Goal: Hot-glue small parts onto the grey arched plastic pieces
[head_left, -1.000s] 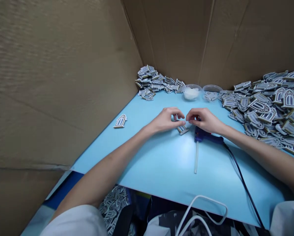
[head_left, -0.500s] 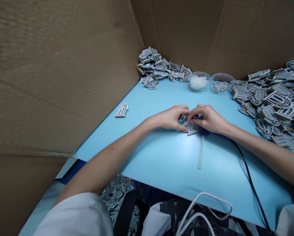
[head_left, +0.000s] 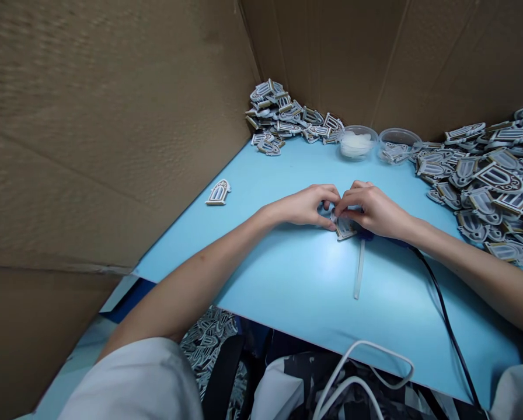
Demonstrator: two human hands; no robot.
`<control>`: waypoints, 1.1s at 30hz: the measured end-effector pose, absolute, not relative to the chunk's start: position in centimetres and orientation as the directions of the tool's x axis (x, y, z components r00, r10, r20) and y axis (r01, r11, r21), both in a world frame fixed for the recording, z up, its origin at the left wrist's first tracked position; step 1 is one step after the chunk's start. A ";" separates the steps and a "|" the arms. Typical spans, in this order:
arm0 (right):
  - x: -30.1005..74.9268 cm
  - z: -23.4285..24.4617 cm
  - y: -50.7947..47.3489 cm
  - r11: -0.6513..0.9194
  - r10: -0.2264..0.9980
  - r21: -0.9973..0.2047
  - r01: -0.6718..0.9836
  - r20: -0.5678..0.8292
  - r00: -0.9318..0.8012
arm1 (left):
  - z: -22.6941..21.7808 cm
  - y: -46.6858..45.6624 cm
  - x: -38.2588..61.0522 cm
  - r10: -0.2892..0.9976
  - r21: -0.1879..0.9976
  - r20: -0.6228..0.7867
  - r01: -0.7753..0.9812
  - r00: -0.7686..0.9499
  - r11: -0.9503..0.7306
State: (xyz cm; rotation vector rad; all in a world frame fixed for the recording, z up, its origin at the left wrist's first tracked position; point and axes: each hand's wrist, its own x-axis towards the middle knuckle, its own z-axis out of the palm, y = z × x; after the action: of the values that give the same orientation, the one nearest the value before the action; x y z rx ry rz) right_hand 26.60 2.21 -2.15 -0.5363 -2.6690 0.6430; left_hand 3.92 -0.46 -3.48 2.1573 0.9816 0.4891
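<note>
Head view gave us both hands meeting at the middle of the blue table (head_left: 288,286). We saw the left hand (head_left: 307,205) and the right hand (head_left: 375,210) with fingertips pressed together on a small arched piece (head_left: 344,228), which lay on the tabletop between them, pinched from both sides. Just under the right hand we made out a dark glue gun (head_left: 368,235), mostly hidden, with its pale glue stick (head_left: 358,268) pointing toward us and a black cord (head_left: 443,315) trailing off near the right forearm. One lone piece (head_left: 218,192) lay well apart to the left. Piles of the same pieces sat at the far corner (head_left: 283,116) and along the right (head_left: 484,181), with two clear cups (head_left: 358,143) between them.
</note>
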 end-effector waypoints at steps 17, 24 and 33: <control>26.2 -2.1 0.5 0.917 0.367 -0.248 0.314 0.206 -0.907 | -3.7 -0.6 4.0 0.776 0.731 0.042 0.510 0.630 -0.453; 28.2 0.7 0.1 0.849 0.522 0.021 0.529 0.125 -0.843 | -3.9 -0.4 4.0 0.771 0.705 0.065 0.517 0.633 -0.484; 33.3 -1.2 -1.6 0.659 0.749 0.045 0.750 -0.116 -0.652 | -4.0 -0.5 3.9 0.727 0.697 0.140 0.454 0.672 -0.554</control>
State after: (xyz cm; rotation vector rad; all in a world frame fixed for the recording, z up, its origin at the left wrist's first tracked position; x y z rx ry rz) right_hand 33.33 -1.58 -1.19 -1.3504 -2.9742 0.0118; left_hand 3.89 -0.48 -3.97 2.2469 0.9063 0.5555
